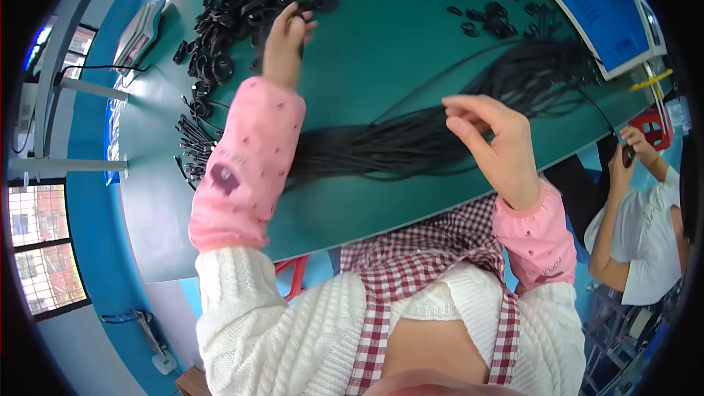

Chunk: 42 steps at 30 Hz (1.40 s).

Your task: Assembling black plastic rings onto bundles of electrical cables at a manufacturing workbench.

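So the left hand [288,37] is held up at 11 o'clock, right at the edge of a heap of black parts [233,7], with its fingers curled and only partly closed. Something black is seen by the fingertips, but it's all a bit blurred, so whether a part is actually gripped or just touched can't be told. The right hand [499,136] is found between 2 and 3 o'clock, pretty relaxed, thumb and fingers spread with a clear gap and nothing gripped. It's held over the cables [374,150], though contact can't be made out. Those black cables are laid in a thick bundle across the middle of the green table [367,51], passing under the left sleeve [253,132], with their tips [194,143] fanned out at 9 o'clock. Further loose parts [499,20] are scattered towards 1 o'clock, and a blue panel [598,11] is seen at 2.
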{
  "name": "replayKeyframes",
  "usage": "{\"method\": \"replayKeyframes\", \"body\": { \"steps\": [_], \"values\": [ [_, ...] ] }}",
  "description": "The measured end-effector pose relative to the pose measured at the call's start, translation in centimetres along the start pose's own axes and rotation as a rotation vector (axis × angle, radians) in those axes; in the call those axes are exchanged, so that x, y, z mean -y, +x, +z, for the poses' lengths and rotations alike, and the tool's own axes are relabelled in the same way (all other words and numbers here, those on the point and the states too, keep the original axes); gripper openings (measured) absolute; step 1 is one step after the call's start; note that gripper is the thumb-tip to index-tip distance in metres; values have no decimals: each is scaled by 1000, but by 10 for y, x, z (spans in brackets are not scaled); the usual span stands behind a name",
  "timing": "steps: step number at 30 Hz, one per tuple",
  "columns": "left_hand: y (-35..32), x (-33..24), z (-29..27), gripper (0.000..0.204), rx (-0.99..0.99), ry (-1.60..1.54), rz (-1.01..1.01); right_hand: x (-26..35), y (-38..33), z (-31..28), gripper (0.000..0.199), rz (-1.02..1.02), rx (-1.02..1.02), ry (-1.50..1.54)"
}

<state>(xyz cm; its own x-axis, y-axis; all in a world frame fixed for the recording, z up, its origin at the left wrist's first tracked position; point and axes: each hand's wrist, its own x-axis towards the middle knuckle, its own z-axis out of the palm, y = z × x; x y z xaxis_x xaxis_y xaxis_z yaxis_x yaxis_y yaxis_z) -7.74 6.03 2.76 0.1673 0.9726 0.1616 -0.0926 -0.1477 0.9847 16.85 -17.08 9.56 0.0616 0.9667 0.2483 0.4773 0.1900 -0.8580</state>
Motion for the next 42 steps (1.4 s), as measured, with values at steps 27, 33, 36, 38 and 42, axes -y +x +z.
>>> {"method": "replayKeyframes", "body": {
  "steps": [27,33,36,38,42],
  "values": [
    [-217,-72,172,56,409,-1004,-515,8,-76,-48,17,-204,-438,141],
    [-214,-68,167,59,558,-776,-424,3,-58,-64,19,136,127,554],
    [-218,-82,174,68,476,-508,-437,-1,-54,-65,28,175,190,570],
    [-217,-85,175,71,483,-463,-450,-4,-55,-64,29,192,174,521],
    [-214,-91,178,77,571,-381,-411,-1,-57,-62,28,243,142,552]
  ]
}}
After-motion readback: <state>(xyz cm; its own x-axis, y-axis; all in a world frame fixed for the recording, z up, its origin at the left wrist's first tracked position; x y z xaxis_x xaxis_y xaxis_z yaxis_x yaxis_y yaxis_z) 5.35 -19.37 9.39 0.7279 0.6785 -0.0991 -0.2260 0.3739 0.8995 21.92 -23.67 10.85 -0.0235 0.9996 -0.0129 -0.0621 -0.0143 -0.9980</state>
